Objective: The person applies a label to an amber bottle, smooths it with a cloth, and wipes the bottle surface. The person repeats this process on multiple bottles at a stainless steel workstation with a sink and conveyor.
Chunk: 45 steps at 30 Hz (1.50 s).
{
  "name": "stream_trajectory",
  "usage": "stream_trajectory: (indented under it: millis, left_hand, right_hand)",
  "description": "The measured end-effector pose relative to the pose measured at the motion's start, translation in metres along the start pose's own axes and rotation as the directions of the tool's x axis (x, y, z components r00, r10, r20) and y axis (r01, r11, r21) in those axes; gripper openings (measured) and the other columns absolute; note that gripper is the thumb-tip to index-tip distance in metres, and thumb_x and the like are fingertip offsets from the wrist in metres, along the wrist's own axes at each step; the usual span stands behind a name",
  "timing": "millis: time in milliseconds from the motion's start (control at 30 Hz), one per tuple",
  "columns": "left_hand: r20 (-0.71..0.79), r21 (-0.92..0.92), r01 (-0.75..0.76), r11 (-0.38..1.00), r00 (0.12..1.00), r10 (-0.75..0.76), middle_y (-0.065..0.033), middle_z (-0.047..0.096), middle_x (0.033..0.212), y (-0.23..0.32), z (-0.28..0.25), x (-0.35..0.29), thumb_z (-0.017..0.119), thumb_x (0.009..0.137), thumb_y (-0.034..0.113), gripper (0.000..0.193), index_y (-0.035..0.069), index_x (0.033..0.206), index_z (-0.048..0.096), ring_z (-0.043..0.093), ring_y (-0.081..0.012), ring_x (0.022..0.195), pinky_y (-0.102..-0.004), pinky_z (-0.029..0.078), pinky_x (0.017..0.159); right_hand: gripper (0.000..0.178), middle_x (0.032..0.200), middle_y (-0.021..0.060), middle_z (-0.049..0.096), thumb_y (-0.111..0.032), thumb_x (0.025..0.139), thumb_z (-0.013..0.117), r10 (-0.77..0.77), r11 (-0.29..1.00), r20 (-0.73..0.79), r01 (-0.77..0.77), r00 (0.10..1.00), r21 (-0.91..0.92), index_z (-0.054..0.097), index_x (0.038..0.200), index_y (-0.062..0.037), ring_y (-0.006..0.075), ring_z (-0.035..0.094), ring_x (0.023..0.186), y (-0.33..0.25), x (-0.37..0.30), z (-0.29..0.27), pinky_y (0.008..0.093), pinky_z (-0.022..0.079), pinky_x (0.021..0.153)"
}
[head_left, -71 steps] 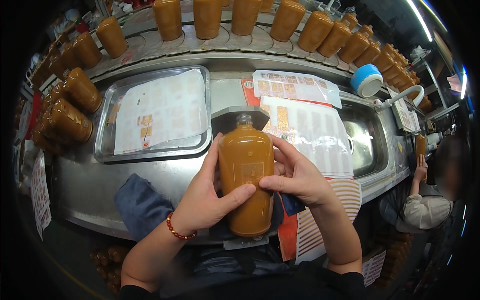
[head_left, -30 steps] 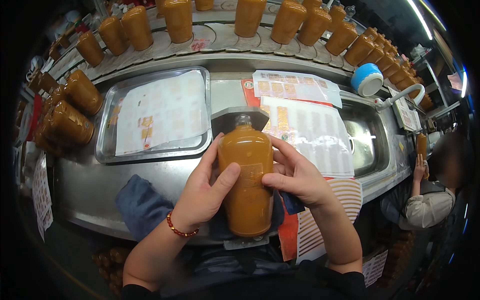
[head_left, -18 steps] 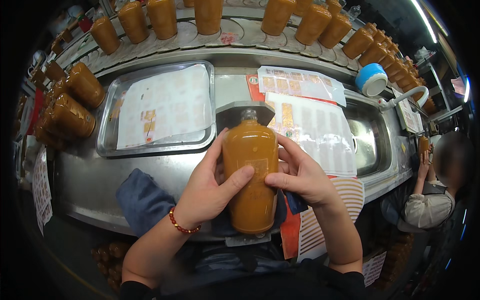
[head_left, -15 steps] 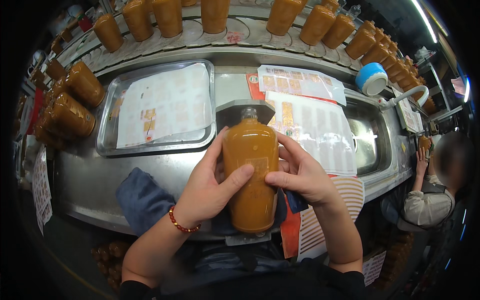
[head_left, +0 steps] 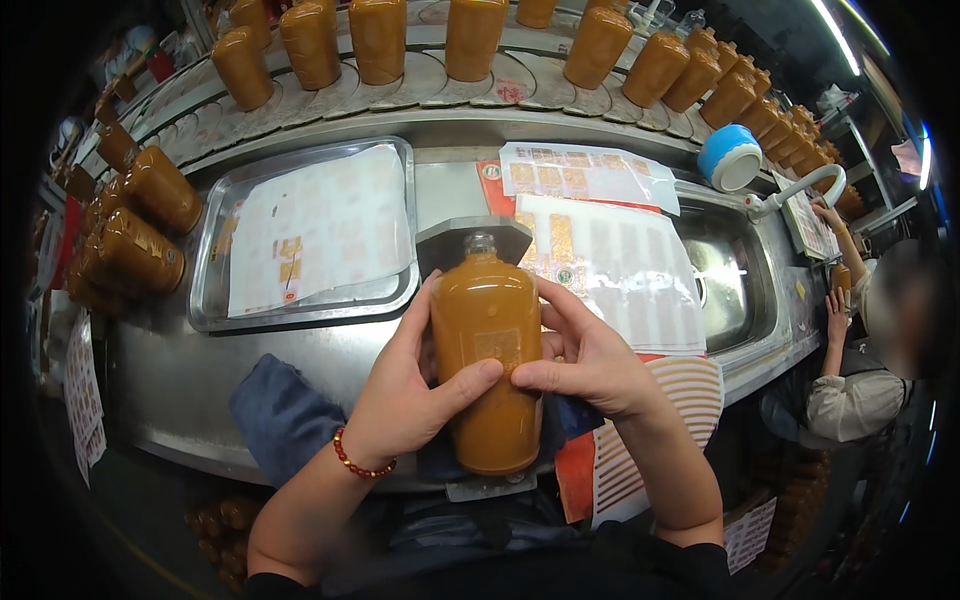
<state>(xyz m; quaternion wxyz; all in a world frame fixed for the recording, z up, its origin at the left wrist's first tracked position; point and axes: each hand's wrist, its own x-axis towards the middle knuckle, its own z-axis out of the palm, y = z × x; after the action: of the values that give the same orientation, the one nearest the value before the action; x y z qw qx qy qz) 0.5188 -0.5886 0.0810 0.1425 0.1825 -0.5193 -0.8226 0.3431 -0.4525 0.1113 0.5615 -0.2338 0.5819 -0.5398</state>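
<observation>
A glossy amber-brown bottle (head_left: 487, 300) with a clear, narrow neck lies tilted in front of me, its neck toward a grey angled metal rest (head_left: 510, 235). My left hand (head_left: 425, 375) grips its left side, thumb pressed on the front. From the right, my right hand (head_left: 585, 365) holds it, its thumb tip close to the left one. Just above the thumbs sits a small rectangular decal (head_left: 495, 345), faint against the glaze. The fingers behind the bottle are partly hidden. A dark blue cloth (head_left: 285, 415) lies left of my left wrist.
A metal tray (head_left: 408, 250) with decal sheets (head_left: 330, 230) stands left. More decal sheets (head_left: 610, 275) lie right, beside a sink (head_left: 735, 270) with a white faucet (head_left: 800, 195). Bottles (head_left: 475, 40) line a conveyor (head_left: 430, 98) behind; others (head_left: 140, 245) cluster left. A co-worker (head_left: 850, 400) is at right.
My right thumb has slid left and down over the bottle, closer to my left thumb. The conveyor bottles have moved right. The co-worker's one hand now reaches to a sheet.
</observation>
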Motion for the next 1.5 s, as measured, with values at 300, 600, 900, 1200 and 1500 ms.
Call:
stream_trajectory:
  millis: [300,600,900,1200,1500]
  left_hand:
    - [-0.036,0.006,0.003,1.000,0.999,-0.002,-0.0186,0.039,0.154,0.000,0.002,0.000,0.074,0.094,0.016,0.092,-0.007,0.159,0.012,0.043,-0.0243,0.141,-0.0365,0.037,0.117]
    - [-0.125,-0.061,0.021,0.998,0.992,-0.029,-0.0164,0.048,0.148,0.002,0.011,0.003,0.070,0.098,0.017,0.080,-0.006,0.157,0.021,0.050,-0.0209,0.134,-0.0343,0.041,0.113]
    - [-0.118,-0.029,0.011,1.000,0.993,-0.014,-0.0171,0.047,0.149,0.000,0.011,0.004,0.070,0.098,0.018,0.083,-0.006,0.158,0.018,0.048,-0.0215,0.135,-0.0344,0.039,0.114]
    - [-0.004,0.029,-0.058,0.998,0.998,0.058,-0.0209,0.032,0.159,-0.008,0.007,-0.008,0.076,0.092,0.017,0.103,-0.006,0.160,0.002,0.038,-0.0266,0.145,-0.0377,0.035,0.118]
    - [-0.016,0.010,-0.020,1.000,1.000,0.020,-0.0214,0.032,0.159,-0.006,0.005,-0.009,0.076,0.092,0.016,0.101,-0.003,0.161,0.003,0.041,-0.0264,0.143,-0.0385,0.037,0.117]
  right_hand:
    - [0.098,0.132,0.0169,0.059,-0.014,0.082,0.088,-0.027,1.000,-0.005,0.026,1.000,-0.003,0.028,0.157,0.0022,0.0021,0.051,0.069,0.004,0.000,-0.001,0.0178,0.043,0.061]
    - [0.095,0.130,0.0151,0.061,-0.014,0.082,0.087,-0.023,0.999,-0.014,0.022,1.000,-0.024,0.030,0.157,0.0021,0.0014,0.050,0.069,0.000,-0.001,0.001,0.0175,0.042,0.061]
    - [0.094,0.125,0.0132,0.062,-0.014,0.083,0.086,-0.033,0.999,-0.008,0.033,0.999,-0.008,0.030,0.157,0.0004,0.0006,0.050,0.069,0.004,0.000,-0.001,0.0166,0.042,0.062]
    - [0.098,0.144,0.0169,0.053,-0.002,0.082,0.083,0.040,0.995,0.043,-0.036,0.998,-0.089,0.024,0.160,-0.0001,0.0091,0.063,0.095,-0.005,-0.005,-0.003,0.0203,0.051,0.077]
    - [0.102,0.133,0.0164,0.059,-0.017,0.079,0.090,-0.049,0.988,0.027,0.052,0.998,-0.143,0.027,0.158,0.0022,0.0031,0.055,0.071,0.000,-0.003,-0.002,0.0176,0.047,0.063]
